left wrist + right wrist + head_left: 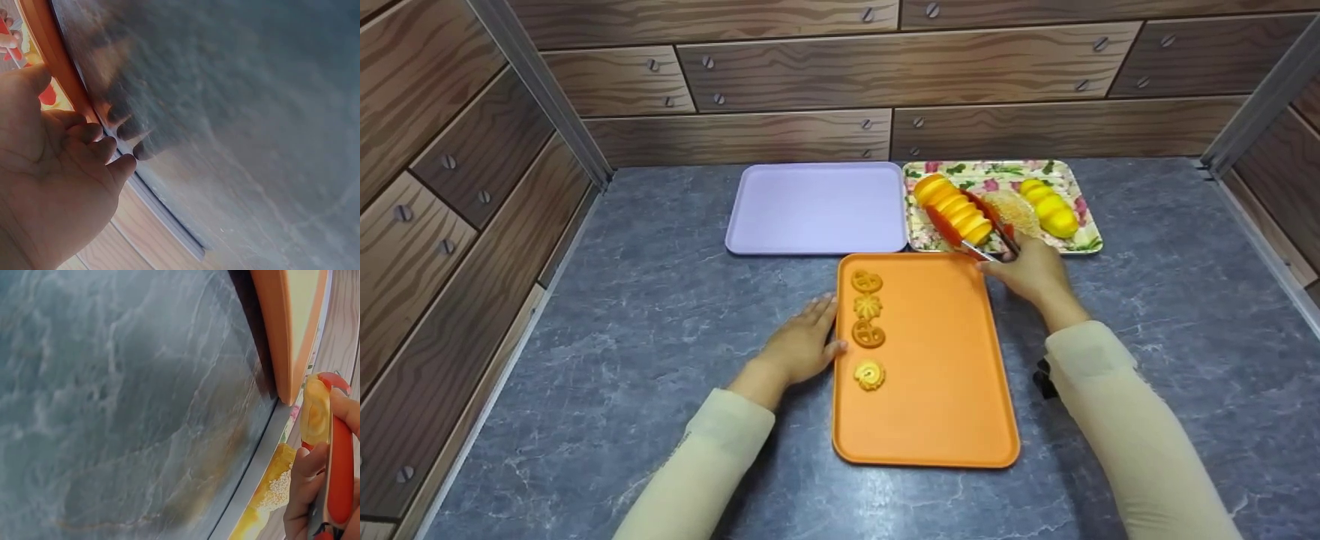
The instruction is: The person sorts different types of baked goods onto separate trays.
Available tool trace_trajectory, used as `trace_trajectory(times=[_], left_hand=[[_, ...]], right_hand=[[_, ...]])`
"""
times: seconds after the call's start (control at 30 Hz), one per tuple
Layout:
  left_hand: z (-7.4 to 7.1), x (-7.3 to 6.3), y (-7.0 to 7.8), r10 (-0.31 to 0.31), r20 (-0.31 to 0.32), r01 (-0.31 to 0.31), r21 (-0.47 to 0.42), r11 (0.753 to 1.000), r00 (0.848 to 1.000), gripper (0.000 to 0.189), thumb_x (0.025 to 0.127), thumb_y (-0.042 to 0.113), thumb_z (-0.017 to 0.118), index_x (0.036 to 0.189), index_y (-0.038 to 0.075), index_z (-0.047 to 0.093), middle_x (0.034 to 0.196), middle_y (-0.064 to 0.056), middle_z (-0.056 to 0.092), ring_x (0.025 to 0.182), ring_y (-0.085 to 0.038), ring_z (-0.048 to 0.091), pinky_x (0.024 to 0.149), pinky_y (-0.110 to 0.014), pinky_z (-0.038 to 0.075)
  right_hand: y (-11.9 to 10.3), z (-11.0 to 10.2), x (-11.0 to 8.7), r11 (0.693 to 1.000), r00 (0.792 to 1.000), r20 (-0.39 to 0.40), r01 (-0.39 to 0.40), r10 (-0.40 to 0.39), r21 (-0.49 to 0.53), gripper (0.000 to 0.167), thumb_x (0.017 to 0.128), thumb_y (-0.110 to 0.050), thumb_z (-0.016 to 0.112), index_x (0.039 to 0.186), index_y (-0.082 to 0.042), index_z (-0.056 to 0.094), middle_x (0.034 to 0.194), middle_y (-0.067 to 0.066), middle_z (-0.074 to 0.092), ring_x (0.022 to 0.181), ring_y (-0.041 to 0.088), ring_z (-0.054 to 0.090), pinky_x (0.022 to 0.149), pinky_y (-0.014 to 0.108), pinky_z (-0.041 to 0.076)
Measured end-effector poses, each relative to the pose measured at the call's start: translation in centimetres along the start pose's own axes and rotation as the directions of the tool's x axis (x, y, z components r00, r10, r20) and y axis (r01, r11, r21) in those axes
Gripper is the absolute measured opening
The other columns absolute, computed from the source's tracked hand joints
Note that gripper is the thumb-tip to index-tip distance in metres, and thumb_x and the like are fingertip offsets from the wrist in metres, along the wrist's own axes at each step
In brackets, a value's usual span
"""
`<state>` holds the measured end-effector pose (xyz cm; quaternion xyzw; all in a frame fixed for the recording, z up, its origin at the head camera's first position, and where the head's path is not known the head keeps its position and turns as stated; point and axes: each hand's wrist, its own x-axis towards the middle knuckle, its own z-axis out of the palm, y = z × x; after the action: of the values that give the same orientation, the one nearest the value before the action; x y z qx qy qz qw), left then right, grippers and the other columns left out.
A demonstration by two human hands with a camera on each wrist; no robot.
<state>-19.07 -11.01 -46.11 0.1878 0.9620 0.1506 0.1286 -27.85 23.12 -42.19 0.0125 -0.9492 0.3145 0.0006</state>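
My right hand (pixel 1035 274) grips a pair of tongs (pixel 942 223) with red tips. Between those tips sits a segmented orange-yellow bread roll (pixel 952 206), over the left part of the floral tray (pixel 1086 244). In the right wrist view, the fingers wrap the red-sided tongs (pixel 340 467) and the roll's end (pixel 315 410) shows beyond them. My left hand (pixel 802 341) rests against the left edge of the orange tray (pixel 937 360), fingers extended and thumb at the rim. Pretzel-shaped cookies (pixel 868 334) and flower-shaped cookies (pixel 870 375) form a column along that tray's left side.
Beside the held roll on the floral tray lie a sesame-topped bun (pixel 1012 210) and a yellow segmented roll (pixel 1057 215). A lilac tray (pixel 817 210) stands to its left, behind the orange one. Wood-patterned panels (pixel 780 75) enclose the grey marbled table (pixel 660 300) at the back and sides.
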Motion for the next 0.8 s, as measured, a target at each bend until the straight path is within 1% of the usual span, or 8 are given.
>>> trace_trajectory(times=[0.1,0.33,0.5,0.57,0.6,0.7,0.8], left_hand=[[0.04,0.07,-0.03,0.001,-0.004,-0.001,-0.001,1.0,1.0,0.07,0.1,0.044,0.042,0.153,0.007,0.015,0.158,-0.008,0.013,0.143,-0.026,0.012,0.114,-0.041,0.016],[0.09,0.06,-0.11,0.005,-0.006,-0.005,0.0,1.0,1.0,0.07,0.1,0.044,0.042,0.153,0.007,0.015,0.158,-0.009,0.013,0.143,-0.026,0.012,0.114,-0.042,0.017],[0.04,-0.1,-0.06,0.027,-0.013,-0.027,0.005,1.0,1.0,0.07,0.1,0.043,0.042,0.153,0.005,0.015,0.158,-0.01,0.014,0.143,-0.028,0.013,0.114,-0.043,0.018],[0.04,-0.12,-0.05,0.028,-0.017,-0.028,0.005,1.0,0.999,0.07,0.1,0.043,0.042,0.153,0.005,0.016,0.157,-0.011,0.014,0.143,-0.028,0.013,0.114,-0.043,0.018],[0.03,-0.12,-0.05,0.026,-0.018,-0.026,0.005,1.0,0.999,0.07,0.1,0.043,0.042,0.153,0.005,0.016,0.157,-0.01,0.014,0.143,-0.028,0.013,0.114,-0.043,0.018],[0.0,-0.09,-0.04,0.021,-0.015,-0.021,0.005,1.0,1.0,0.07,0.1,0.043,0.042,0.153,0.005,0.015,0.157,-0.01,0.014,0.143,-0.028,0.013,0.114,-0.043,0.018],[-0.03,-0.08,-0.05,0.016,-0.011,-0.016,0.0,1.0,1.0,0.07,0.1,0.043,0.042,0.153,0.005,0.015,0.158,-0.01,0.014,0.143,-0.028,0.012,0.114,-0.043,0.017]], right_hand=[[0.1,0.04,0.06,1.0,1.0,0.003,-0.011,0.011,0.001,0.072,0.081,-0.036,0.075,0.128,0.013,0.05,0.117,0.031,0.056,0.097,0.038,0.05,0.091,0.054,0.041],[0.36,0.14,0.11,1.0,1.0,0.001,0.009,-0.009,-0.014,0.076,0.081,-0.038,0.075,0.134,0.008,0.047,0.096,0.02,0.058,0.087,0.033,0.049,0.082,0.049,0.042],[0.44,0.14,0.09,1.0,1.0,0.004,0.003,-0.003,-0.012,0.077,0.08,-0.038,0.075,0.135,0.007,0.046,0.094,0.017,0.06,0.084,0.032,0.052,0.078,0.045,0.042],[0.47,0.16,0.1,1.0,1.0,-0.001,0.0,0.0,-0.013,0.074,0.08,-0.039,0.075,0.132,0.007,0.048,0.092,0.017,0.059,0.084,0.032,0.051,0.077,0.045,0.042],[0.46,0.17,0.08,1.0,1.0,-0.003,-0.003,0.003,-0.011,0.076,0.079,-0.04,0.075,0.131,0.008,0.048,0.091,0.016,0.058,0.084,0.032,0.05,0.078,0.045,0.042],[0.5,0.2,0.1,1.0,1.0,-0.012,-0.014,0.014,-0.007,0.067,0.077,-0.042,0.077,0.117,0.008,0.055,0.087,0.015,0.054,0.081,0.032,0.048,0.075,0.045,0.041],[0.49,0.14,0.02,1.0,1.0,-0.016,-0.02,0.02,-0.001,0.062,0.076,-0.043,0.078,0.104,0.008,0.056,0.084,0.015,0.051,0.08,0.033,0.047,0.073,0.046,0.041]])
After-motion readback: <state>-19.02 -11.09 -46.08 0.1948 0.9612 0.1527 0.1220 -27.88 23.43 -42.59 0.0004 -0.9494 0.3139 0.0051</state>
